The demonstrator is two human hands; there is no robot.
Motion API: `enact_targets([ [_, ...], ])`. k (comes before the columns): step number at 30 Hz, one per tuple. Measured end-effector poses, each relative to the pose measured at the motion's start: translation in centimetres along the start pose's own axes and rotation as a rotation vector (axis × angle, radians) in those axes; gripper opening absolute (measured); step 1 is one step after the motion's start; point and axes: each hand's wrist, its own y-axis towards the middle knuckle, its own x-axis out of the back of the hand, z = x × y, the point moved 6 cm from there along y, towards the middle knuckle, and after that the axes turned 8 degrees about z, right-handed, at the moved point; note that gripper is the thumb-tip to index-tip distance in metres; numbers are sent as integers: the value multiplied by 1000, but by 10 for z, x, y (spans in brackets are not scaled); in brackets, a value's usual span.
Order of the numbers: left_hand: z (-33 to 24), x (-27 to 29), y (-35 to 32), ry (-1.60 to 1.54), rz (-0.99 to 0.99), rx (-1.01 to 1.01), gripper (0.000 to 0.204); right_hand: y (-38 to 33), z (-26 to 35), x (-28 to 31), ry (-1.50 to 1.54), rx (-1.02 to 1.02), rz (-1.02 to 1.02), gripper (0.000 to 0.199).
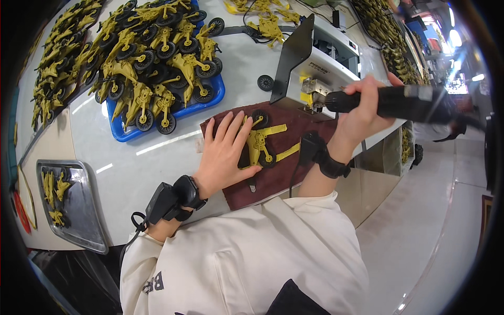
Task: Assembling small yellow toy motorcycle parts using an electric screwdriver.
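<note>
On a dark red mat [286, 128] lies a yellow toy vehicle [256, 146] with black wheels and yellow strips sticking out to its right. My left hand [226, 149] rests flat beside it and partly over it, fingers stretched and thumb near the lower wheel. In my right hand [367, 107] is a black electric screwdriver [407, 102], held level with fingers wrapped round it. Its tip end points left, at the metal outlet of a box-shaped screw feeder [299, 68]. Whether the tip touches a screw there is too small to tell.
A blue tray [123, 135] heaped with similar yellow toys stands at the back left, with more toys beyond it. A metal tray [86, 210] with a few yellow parts sits at left. One loose black wheel [265, 82] lies by the feeder.
</note>
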Motion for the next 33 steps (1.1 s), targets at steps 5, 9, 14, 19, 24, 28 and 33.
enact_targets([
  [5,5,1,-6,-45,-26,-27,94,-8,4,-10,-42,-107,71,35],
  [9,4,4,-7,-43,-31,-26,96,-53,14,-16,233,-233,206,45],
  [14,8,2,-8,-88,-64,28,98,-84,14,-34,395,-175,335,50],
  [19,9,8,-8,-113,-15,-5,99,-87,14,-50,359,-183,355,52],
  [24,13,2,-7,-133,22,3,98,-90,12,-62,253,-222,372,51],
  [28,16,1,-8,-172,11,13,97,-96,-1,-67,178,-235,432,49],
  [33,17,0,-6,-185,15,-1,95,-108,-17,-76,217,-220,569,45],
])
